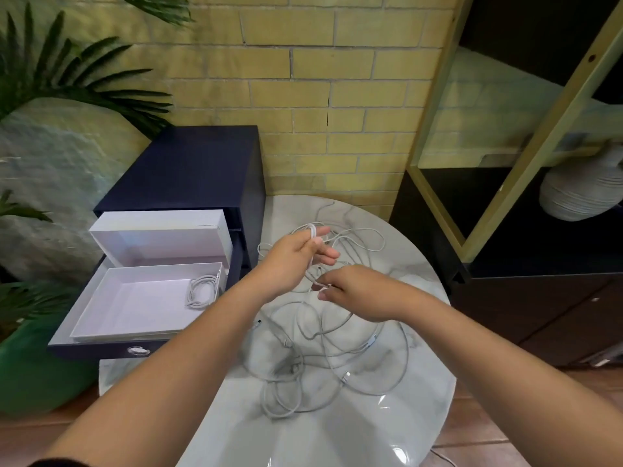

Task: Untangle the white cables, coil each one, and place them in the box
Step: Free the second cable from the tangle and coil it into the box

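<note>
left hand (pixel 296 254), right hand (pixel 357 291) close together over table (pixel 337 433), grips tight on white cable (pixel 313 232)

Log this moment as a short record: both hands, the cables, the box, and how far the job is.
left hand: holds a white cable looped at its fingers, above the table
right hand: pinches a cable strand just below the left hand
tangle: loose white cables lying crossed on the marble table
box: open, sitting in a dark blue drawer
coiled cable: lies inside the box, by its right wall
progress: one cable boxed; the tangle not yet sorted
</note>
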Tool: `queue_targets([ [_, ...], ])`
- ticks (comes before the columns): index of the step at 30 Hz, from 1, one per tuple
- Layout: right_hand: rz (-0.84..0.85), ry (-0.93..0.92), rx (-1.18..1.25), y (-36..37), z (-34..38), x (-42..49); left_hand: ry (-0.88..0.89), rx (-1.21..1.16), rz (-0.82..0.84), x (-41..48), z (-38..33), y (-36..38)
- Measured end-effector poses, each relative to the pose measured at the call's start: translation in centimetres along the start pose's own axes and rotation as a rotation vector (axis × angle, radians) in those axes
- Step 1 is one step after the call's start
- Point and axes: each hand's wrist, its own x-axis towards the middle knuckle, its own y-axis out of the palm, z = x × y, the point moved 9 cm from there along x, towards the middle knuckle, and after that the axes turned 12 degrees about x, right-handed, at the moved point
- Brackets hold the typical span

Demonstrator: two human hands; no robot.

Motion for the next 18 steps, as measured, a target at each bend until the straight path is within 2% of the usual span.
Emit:
queue_targets([
  [4, 0.016, -0.003, -0.069, -1.9, 0.9, -0.9, 0.133, 0.456, -0.021, -0.7, -0.4, 0.2],
  [6, -0.001, 0.028, -0.097, -3.0, 0.6, -1.1, 0.168, 0.606, -0.016, -0.8, 0.2, 0.6],
  [12, -0.084, 0.061, -0.291, -5.5, -0.2, -1.9, 0.170, 0.800, 0.053, -1.3, 0.8, 1.2],
  [18, -0.284, 0.018, -0.282, -8.1, -0.2, -2.3, 0.141, 0.782, 0.083, -1.8, 2.1, 0.6],
])
